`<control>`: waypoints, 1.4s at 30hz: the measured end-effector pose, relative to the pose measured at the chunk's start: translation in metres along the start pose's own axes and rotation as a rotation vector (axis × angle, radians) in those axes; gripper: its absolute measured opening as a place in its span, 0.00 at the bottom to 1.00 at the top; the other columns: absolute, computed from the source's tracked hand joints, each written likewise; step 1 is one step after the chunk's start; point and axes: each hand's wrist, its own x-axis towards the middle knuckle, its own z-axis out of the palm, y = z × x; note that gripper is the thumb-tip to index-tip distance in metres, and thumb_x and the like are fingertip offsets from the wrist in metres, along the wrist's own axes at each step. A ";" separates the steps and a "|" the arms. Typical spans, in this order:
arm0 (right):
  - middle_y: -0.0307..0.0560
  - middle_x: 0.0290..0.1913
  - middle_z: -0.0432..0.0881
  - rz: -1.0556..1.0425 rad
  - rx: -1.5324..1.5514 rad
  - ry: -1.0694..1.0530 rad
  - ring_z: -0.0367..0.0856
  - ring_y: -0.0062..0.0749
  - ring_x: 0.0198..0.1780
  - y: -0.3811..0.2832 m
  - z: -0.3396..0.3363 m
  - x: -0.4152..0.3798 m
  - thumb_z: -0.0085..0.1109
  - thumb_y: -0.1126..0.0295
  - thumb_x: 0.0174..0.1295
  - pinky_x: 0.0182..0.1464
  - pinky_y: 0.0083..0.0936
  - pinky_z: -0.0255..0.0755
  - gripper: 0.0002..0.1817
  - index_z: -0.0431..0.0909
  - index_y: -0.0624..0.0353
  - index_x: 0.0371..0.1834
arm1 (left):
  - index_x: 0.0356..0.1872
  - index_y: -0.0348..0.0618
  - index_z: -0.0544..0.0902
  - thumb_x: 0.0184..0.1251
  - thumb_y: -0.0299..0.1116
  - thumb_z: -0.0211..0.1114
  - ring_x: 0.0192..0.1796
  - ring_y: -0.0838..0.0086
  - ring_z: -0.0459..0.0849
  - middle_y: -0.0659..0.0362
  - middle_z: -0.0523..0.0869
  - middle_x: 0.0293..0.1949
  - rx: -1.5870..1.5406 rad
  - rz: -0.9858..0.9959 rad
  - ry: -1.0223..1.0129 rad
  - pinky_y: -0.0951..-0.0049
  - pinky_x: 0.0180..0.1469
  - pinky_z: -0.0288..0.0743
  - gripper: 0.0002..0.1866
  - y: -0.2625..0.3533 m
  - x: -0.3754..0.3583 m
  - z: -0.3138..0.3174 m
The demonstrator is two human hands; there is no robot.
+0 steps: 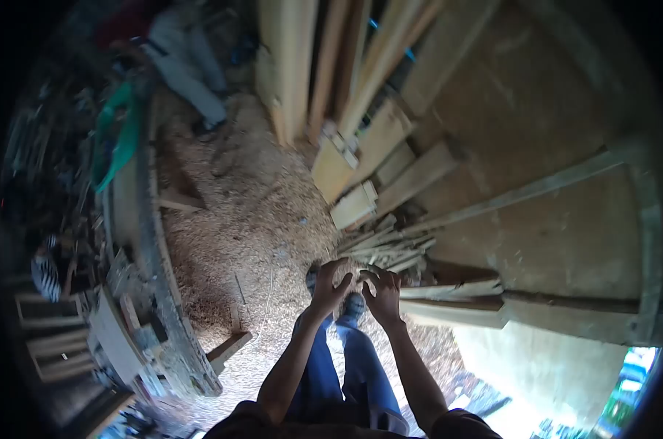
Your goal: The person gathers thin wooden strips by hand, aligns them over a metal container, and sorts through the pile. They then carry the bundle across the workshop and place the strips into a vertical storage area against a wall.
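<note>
Both bare hands are held out in front of my body, above my shoes and the shavings-covered floor (236, 241). My left hand (330, 287) has its fingers curved and apart, with nothing seen in it. Close beside it on the right, my right hand (380, 293) is also curved and apart, and no object shows in it. The fingertips of the two hands face each other across a small gap. Just beyond them lies a pile of thin wood offcuts (390, 245).
A long workbench (167, 256) runs down the left, with a green object (119, 139) at its far end. Boards (291, 73) lean ahead, and large panels (536, 205) stand on the right. Another person's legs (189, 73) show at the upper left; a person in stripes (46, 274) is far left.
</note>
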 end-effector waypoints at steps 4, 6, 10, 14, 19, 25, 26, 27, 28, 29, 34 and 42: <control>0.49 0.62 0.85 -0.219 -0.002 0.039 0.80 0.50 0.63 -0.089 -0.067 0.010 0.69 0.71 0.63 0.71 0.48 0.65 0.19 0.86 0.53 0.58 | 0.64 0.43 0.84 0.72 0.35 0.71 0.68 0.53 0.81 0.50 0.87 0.61 0.064 0.017 0.187 0.53 0.74 0.68 0.21 0.070 -0.042 -0.073; 0.48 0.60 0.87 -0.215 0.047 0.030 0.81 0.48 0.63 -0.127 -0.088 0.007 0.69 0.71 0.64 0.71 0.47 0.65 0.19 0.86 0.53 0.59 | 0.64 0.43 0.84 0.72 0.35 0.71 0.68 0.54 0.81 0.50 0.87 0.61 0.065 0.021 0.230 0.53 0.74 0.68 0.21 0.092 -0.066 -0.103; 0.48 0.60 0.87 -0.299 0.088 -0.038 0.82 0.46 0.63 -0.175 -0.086 -0.020 0.67 0.69 0.66 0.71 0.48 0.66 0.19 0.85 0.50 0.61 | 0.63 0.45 0.84 0.73 0.36 0.71 0.68 0.54 0.81 0.52 0.88 0.61 0.123 -0.005 0.306 0.53 0.74 0.67 0.20 0.120 -0.125 -0.155; 0.49 0.60 0.88 -0.392 0.108 -0.143 0.83 0.48 0.63 -0.221 -0.058 -0.064 0.68 0.69 0.66 0.69 0.47 0.67 0.19 0.85 0.52 0.60 | 0.64 0.47 0.84 0.73 0.36 0.71 0.69 0.55 0.79 0.53 0.88 0.61 0.119 -0.052 0.389 0.53 0.74 0.66 0.20 0.118 -0.182 -0.188; 0.51 0.59 0.88 -0.568 0.199 -0.294 0.84 0.50 0.63 -0.275 -0.013 -0.123 0.69 0.70 0.65 0.67 0.45 0.70 0.18 0.86 0.53 0.58 | 0.64 0.47 0.83 0.73 0.36 0.70 0.69 0.54 0.79 0.52 0.87 0.60 0.154 -0.108 0.542 0.52 0.73 0.66 0.20 0.103 -0.274 -0.224; 0.54 0.56 0.89 -0.786 0.238 -0.400 0.86 0.54 0.59 -0.367 0.052 -0.225 0.67 0.74 0.65 0.64 0.45 0.75 0.17 0.86 0.58 0.57 | 0.64 0.47 0.84 0.73 0.36 0.70 0.68 0.53 0.78 0.51 0.87 0.59 0.175 -0.162 0.750 0.52 0.73 0.66 0.20 0.091 -0.448 -0.284; 0.54 0.57 0.88 -0.800 0.290 -0.441 0.85 0.54 0.59 -0.382 0.064 -0.250 0.67 0.74 0.65 0.64 0.45 0.75 0.17 0.85 0.57 0.58 | 0.63 0.46 0.84 0.73 0.36 0.70 0.68 0.53 0.79 0.51 0.87 0.59 0.188 -0.195 0.782 0.52 0.73 0.66 0.20 0.086 -0.484 -0.290; 0.54 0.57 0.88 -0.819 0.340 -0.479 0.85 0.53 0.59 -0.398 0.075 -0.275 0.67 0.74 0.65 0.64 0.46 0.74 0.18 0.85 0.56 0.58 | 0.63 0.46 0.84 0.73 0.36 0.70 0.68 0.53 0.79 0.52 0.87 0.58 0.199 -0.223 0.819 0.53 0.73 0.66 0.20 0.082 -0.518 -0.297; 0.55 0.57 0.88 -0.824 0.378 -0.532 0.85 0.55 0.59 -0.418 0.084 -0.304 0.67 0.73 0.64 0.63 0.46 0.75 0.17 0.85 0.57 0.58 | 0.63 0.46 0.84 0.73 0.36 0.70 0.68 0.53 0.79 0.52 0.88 0.58 0.193 -0.260 0.850 0.52 0.73 0.66 0.19 0.079 -0.554 -0.304; 0.55 0.58 0.88 -0.844 0.416 -0.590 0.85 0.53 0.60 -0.438 0.092 -0.332 0.67 0.74 0.64 0.63 0.45 0.76 0.17 0.85 0.58 0.57 | 0.62 0.46 0.85 0.72 0.36 0.71 0.68 0.53 0.79 0.53 0.88 0.58 0.205 -0.276 0.911 0.52 0.73 0.66 0.19 0.076 -0.590 -0.311; 0.54 0.60 0.87 -1.053 0.395 -0.849 0.84 0.52 0.62 -0.522 0.149 -0.460 0.69 0.73 0.65 0.66 0.41 0.76 0.18 0.86 0.58 0.59 | 0.59 0.44 0.85 0.71 0.34 0.71 0.63 0.50 0.82 0.48 0.89 0.55 0.202 -0.440 1.232 0.53 0.69 0.70 0.18 0.058 -0.764 -0.323; 0.51 0.61 0.86 -1.098 0.302 -1.042 0.83 0.49 0.65 -0.601 0.241 -0.564 0.68 0.72 0.67 0.67 0.39 0.76 0.19 0.85 0.57 0.61 | 0.58 0.40 0.87 0.76 0.36 0.70 0.64 0.55 0.84 0.49 0.90 0.57 -0.108 -0.662 1.540 0.58 0.69 0.74 0.16 -0.032 -0.919 -0.318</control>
